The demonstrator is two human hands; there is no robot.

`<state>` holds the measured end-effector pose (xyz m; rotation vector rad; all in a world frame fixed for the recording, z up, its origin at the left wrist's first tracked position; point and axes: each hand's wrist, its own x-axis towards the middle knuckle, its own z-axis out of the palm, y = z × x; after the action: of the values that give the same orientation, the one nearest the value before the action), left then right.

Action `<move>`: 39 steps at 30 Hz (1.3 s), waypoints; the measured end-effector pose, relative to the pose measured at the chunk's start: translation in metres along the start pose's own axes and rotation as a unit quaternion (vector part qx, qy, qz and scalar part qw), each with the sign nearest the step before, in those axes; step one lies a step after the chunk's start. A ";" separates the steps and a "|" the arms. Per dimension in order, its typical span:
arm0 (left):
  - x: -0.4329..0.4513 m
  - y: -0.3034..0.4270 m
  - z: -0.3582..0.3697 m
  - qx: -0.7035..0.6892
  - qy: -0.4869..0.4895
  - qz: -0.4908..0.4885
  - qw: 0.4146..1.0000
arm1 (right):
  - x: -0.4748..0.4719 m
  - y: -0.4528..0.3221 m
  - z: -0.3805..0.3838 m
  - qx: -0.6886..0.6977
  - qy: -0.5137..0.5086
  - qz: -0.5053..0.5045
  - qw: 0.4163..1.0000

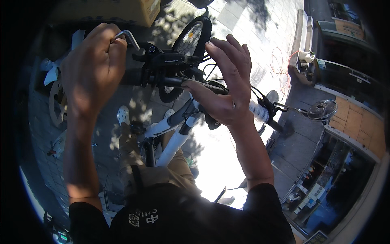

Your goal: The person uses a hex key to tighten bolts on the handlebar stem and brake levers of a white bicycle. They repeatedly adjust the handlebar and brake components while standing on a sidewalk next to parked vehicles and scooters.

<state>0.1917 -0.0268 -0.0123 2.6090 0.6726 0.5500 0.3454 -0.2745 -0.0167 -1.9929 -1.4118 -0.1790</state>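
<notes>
My left hand [94, 67] is closed round an L-shaped hex key [131, 38], whose bent end sticks out beside the brake lever assembly [170, 58]. Behind that fist runs the left part of a bicycle handlebar [170, 80] with a dark grip. My right hand [227, 82] is raised over the middle of the handlebar, fingers spread; the thumb lies at or just above the bar, and contact cannot be told. Below is the bicycle frame [173, 146], partly wrapped in white covering. The front wheel [195, 36] stands beyond the bar. Clear wrap surrounds part of the handlebar's right side [259, 111].
A large cardboard box [134, 12] stands at the top left. An orange cord [286, 71] lies on the sunlit paving to the right. A wrench [94, 145] lies on the ground at left. Shopfront windows [335, 180] line the right side, near a round lamp-like object [322, 109].
</notes>
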 end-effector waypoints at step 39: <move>0.017 -0.016 -0.003 0.073 -0.022 -0.056 0.996 | 0.005 -0.054 -0.040 -0.226 -0.112 0.142 0.957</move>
<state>0.1988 -0.0043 -0.0126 2.6885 0.8682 0.4227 0.3106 -0.2845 0.0408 -2.6419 -1.2781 -0.1603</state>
